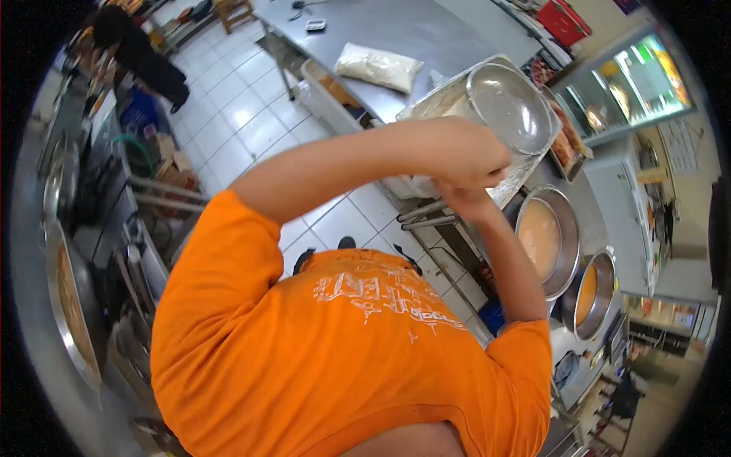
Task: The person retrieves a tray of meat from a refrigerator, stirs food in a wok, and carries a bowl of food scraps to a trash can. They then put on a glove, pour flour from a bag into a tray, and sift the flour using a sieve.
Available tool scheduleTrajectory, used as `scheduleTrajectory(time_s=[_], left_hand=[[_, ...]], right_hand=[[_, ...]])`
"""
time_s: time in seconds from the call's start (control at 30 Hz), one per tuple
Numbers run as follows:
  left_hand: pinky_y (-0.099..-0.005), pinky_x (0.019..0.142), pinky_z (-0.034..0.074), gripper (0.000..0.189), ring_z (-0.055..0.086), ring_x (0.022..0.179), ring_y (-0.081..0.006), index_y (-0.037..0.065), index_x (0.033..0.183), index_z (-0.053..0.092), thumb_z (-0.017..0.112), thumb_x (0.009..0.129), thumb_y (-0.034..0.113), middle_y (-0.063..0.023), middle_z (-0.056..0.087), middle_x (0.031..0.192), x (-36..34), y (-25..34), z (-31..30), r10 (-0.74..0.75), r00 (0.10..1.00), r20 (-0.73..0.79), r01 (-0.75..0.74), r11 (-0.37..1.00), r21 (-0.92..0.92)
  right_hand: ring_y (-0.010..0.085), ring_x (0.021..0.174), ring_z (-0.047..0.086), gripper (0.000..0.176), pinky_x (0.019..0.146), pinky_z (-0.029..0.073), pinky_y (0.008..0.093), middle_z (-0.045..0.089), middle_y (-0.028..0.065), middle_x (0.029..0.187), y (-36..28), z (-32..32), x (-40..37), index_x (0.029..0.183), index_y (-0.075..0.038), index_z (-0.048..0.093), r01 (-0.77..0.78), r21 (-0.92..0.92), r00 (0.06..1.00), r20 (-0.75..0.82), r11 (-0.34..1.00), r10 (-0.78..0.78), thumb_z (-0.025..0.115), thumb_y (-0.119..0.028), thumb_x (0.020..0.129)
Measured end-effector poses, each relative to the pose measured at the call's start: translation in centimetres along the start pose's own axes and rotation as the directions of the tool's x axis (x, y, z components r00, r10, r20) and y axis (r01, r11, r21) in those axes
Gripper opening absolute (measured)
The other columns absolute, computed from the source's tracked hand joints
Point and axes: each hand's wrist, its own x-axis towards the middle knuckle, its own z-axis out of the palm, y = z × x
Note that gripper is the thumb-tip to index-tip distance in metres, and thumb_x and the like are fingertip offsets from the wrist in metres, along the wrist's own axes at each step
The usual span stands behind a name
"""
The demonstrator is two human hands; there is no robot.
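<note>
The orange shirt point(343, 358) in the foreground carries white print, not legible from this angle. Both arms reach to the near end of the steel worktop point(426, 30). There the left hand point(464, 152) lies curled, grip closed, over the near edge of a metal tray point(426, 100) of pale contents; what it clasps is hidden. The right hand point(461, 194) comes up beneath it, and I cannot tell its grip. A round bowl point(510, 107) sits in the tray. Judged step: working something at the tray edge. The next move calls for a steady hold, as the tray appears to overhang. Beyond, a white bag point(378, 67) lies mid-worktop.
</note>
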Motion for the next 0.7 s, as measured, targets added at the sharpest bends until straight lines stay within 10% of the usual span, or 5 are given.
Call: scheduleTrajectory(time_s=[0.07,0.13,0.33,0.57,0.7], left_hand=[[-0.0429,0.062,0.043,0.021,0.055,0.063,-0.0344,0.005,0.082,0.053,0.061,0.084,0.025,-0.0094,0.054,0.063,-1.4,0.9,-2.4,0.101,0.907,-0.408,-0.122,0.992,-0.027],[-0.0418,0.067,0.042,0.022,0.054,0.067,-0.0313,0.007,0.082,0.050,0.064,0.083,0.025,-0.0071,0.051,0.066,-2.7,1.1,-2.7,0.111,0.799,-0.591,-0.107,0.993,0.042],[-0.0404,0.075,0.041,0.026,0.051,0.088,-0.0264,0.006,0.092,0.054,0.067,0.078,0.024,-0.0074,0.051,0.091,0.3,-1.7,3.4,-0.004,0.782,-0.623,0.164,0.966,0.199],[-0.0378,0.080,0.040,0.018,0.052,0.092,-0.0230,0.009,0.091,0.054,0.059,0.075,0.014,-0.0051,0.054,0.090,5.5,-2.2,5.7,0.266,0.858,-0.439,-0.123,0.937,0.327],[-0.0380,0.082,0.039,0.013,0.052,0.092,-0.0234,0.010,0.091,0.053,0.058,0.079,0.014,-0.0039,0.054,0.090,8.7,-3.8,8.5,0.276,0.841,-0.465,-0.160,0.948,0.274]], right_hand=[[0.0268,0.116,0.050,0.047,0.097,0.041,0.0419,0.052,0.0121,0.126,-3.8,-1.4,3.5,0.132,-0.004,0.043,-0.216,0.743,0.838,-0.191,0.634,0.510,0.040,-0.037,0.100],[0.0299,0.133,0.036,0.057,0.111,0.026,0.0427,0.036,0.0125,0.146,-2.2,-2.7,4.9,0.142,-0.007,0.034,0.236,0.902,0.972,-0.218,-0.361,0.091,0.030,-0.045,0.100],[0.0310,0.143,0.015,0.065,0.117,0.011,0.0418,0.018,0.0085,0.156,-4.3,-4.0,5.8,0.149,-0.008,0.022,0.527,0.842,0.793,-0.438,-0.115,0.423,0.026,-0.049,0.098],[0.0326,0.142,0.018,0.073,0.117,0.014,0.0444,0.019,0.0101,0.155,0.1,-6.6,4.9,0.148,-0.008,0.022,0.456,0.847,0.616,-0.521,0.273,0.591,0.039,-0.055,0.094],[0.0356,0.140,0.021,0.076,0.114,0.021,0.0502,0.024,0.0105,0.153,5.0,-9.2,3.6,0.144,-0.008,0.029,0.556,0.827,0.462,-0.396,0.089,0.794,0.045,-0.060,0.091]])
